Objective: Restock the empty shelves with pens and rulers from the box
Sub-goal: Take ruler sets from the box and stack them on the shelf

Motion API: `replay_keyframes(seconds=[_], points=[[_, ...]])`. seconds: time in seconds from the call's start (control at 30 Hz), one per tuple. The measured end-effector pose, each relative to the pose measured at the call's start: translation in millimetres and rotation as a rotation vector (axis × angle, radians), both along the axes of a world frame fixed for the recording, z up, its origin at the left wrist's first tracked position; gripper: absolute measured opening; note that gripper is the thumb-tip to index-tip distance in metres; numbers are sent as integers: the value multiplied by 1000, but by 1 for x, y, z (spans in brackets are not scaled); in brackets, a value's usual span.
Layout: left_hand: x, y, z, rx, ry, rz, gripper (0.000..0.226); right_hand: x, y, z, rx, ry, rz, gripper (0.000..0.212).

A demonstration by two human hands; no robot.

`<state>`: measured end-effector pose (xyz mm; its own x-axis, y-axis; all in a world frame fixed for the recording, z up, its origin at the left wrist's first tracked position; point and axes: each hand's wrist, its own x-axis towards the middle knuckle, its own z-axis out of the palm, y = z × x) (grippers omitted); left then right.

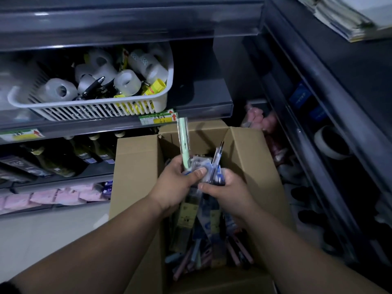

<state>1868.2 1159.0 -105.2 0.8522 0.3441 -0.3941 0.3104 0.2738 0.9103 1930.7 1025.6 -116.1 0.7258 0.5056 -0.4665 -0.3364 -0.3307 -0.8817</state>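
Gripping a green pen (182,141) in a clear sleeve with the left hand (177,183), fingers curling round its lower end, and holding it nearly upright with its top just below the price label (157,119) on the front edge of the shelf (203,96). Pressing the left thumb across a bundle of clear packets (202,166) bunched just beside that pen. Clutching a pack of blue pens (218,164) with the right hand (230,193), fingers wrapping round the pack's lower part, and holding it against the left hand's bundle. Holding both hands over the middle of an open cardboard box (135,160) standing against the shelving with its flaps up. Looking down past the hands at more pens (191,258) lying loose in the box bottom, pink, blue and pale, and at long flat packets (187,213) with yellow labels leaning among them; not managing, through the blur, to make them out as rulers or not. Facing, just above the box, that same shelf carrying a white basket (95,112) filled with tape rolls (127,81), a dark pen (93,87) and yellow tubes (156,87). Seeing lower at left a row of dark bottles (84,154) on the next shelf down and pink packets (53,197) under those. Seeing at right a dark rack (318,85) holding a wide roll of tape (331,143), and at the top right corner a stack of papers (343,15).
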Motion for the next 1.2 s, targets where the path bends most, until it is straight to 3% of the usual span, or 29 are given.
replay_keyframes(seconds=[0.17, 0.33, 0.5, 0.7, 0.97, 1.2], points=[[-9, -6, -14, 69, 115, -88, 36, -1, -8, -9, 59, 136, -133, 26], [-20, -10, -17, 166, 252, -210, 50, 4, -9, -2, 91, 208, -114, 23], [-18, -9, -8, 232, 205, -210, 28, 12, -12, 7, 155, 253, -31, 27], [-18, -9, -7, 251, 208, -32, 17, 13, 1, 4, 9, 94, -61, 36], [-18, -3, -8, 184, 169, -112, 33, 11, -4, 14, 131, 180, -78, 33], [-15, -9, -7, 288, 157, 150, 25, 1, 1, 8, -81, -102, -70, 35]])
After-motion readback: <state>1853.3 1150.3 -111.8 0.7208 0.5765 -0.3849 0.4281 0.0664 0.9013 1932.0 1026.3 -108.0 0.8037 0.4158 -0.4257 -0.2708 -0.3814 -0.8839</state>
